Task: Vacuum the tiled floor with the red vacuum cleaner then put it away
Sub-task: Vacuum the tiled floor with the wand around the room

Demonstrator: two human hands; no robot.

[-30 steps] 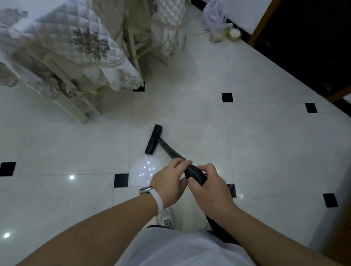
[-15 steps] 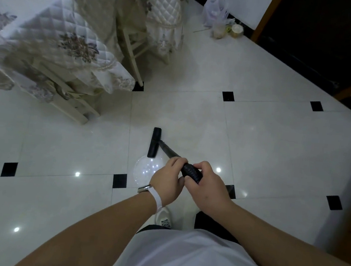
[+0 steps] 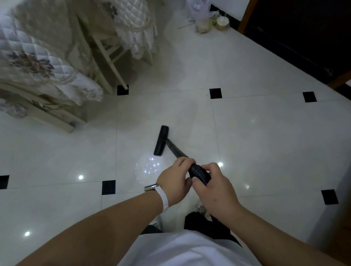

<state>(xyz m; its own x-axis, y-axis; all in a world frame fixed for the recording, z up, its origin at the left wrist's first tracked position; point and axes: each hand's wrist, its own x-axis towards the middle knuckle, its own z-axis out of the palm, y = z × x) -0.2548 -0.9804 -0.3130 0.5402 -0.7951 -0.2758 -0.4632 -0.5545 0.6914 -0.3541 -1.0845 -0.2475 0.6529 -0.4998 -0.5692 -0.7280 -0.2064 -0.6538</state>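
Clock bearings are read on the head view, with 12 pointing away from the person.

Both hands are on the black wand (image 3: 176, 149) at frame centre. The left hand (image 3: 175, 177) is wrapped round the tube. The right hand (image 3: 216, 187) sits just behind it, fingers clenched on the ribbed hose cuff (image 3: 199, 173). Judgement: the front hand steers and the rear hand pushes, which suits sweeping strokes.

The wand slopes down toward 11 o'clock to the floor nozzle (image 3: 161, 140), which lies flat on the tiled floor (image 3: 266, 142). Keeping it flat probably holds the suction against the tile. The red vacuum body is not in view. The hose runs back under the right forearm, presumably to the body behind the person.

The cloth-covered table (image 3: 37, 53) is at 10 o'clock and a chair (image 3: 126, 19) at 11, both well apart from the nozzle. A plastic bag (image 3: 198, 3) sits at 12 by the wall.

Versus 0.5 s ago:
- Both grips are unchanged.
- More of the ribbed cuff shows between the hands.
- The nozzle sits slightly farther toward 3 o'clock from the tile seam.
- The table has slid toward 9 in the view.

The task is mid-vacuuming, and putting the cleaner away is not yet started.
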